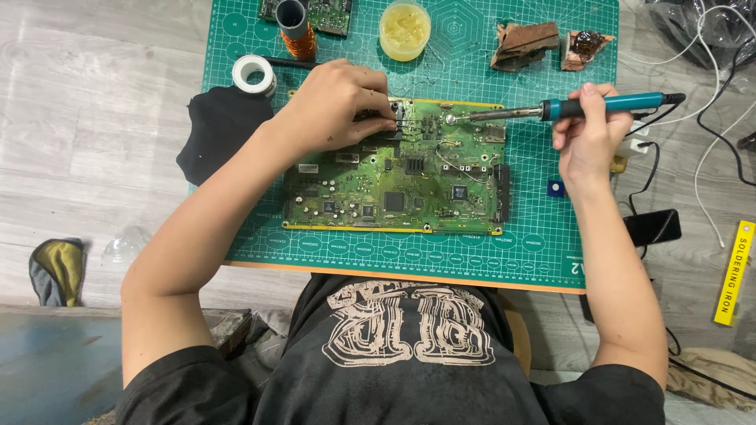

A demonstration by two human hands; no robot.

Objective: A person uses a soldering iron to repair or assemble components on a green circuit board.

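Mid-joint: your left hand [339,106] pinches tweezers [391,118] on the circuit board [394,185], right hand [587,130] grips the soldering iron [567,109], tip down; nothing lifted yet.

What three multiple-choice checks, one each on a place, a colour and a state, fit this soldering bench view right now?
1. Where does the circuit board lie?
A. On the green cutting mat
B. On the bare floor
C. On the person's lap

2. What colour is the soldering iron handle?
A. Red
B. Teal blue
C. White

3. How does the right hand stand?
A. Open and flat on the mat
B. Closed around the soldering iron
C. Resting on the black cloth

Answers:
1. A: the mat's green border shows on every side of the board.
2. B: the grip between the fingers is teal, with a black end.
3. B: the fingers wrap the handle, the tip over the board's top edge, while the left hand presses tweezers to the board.
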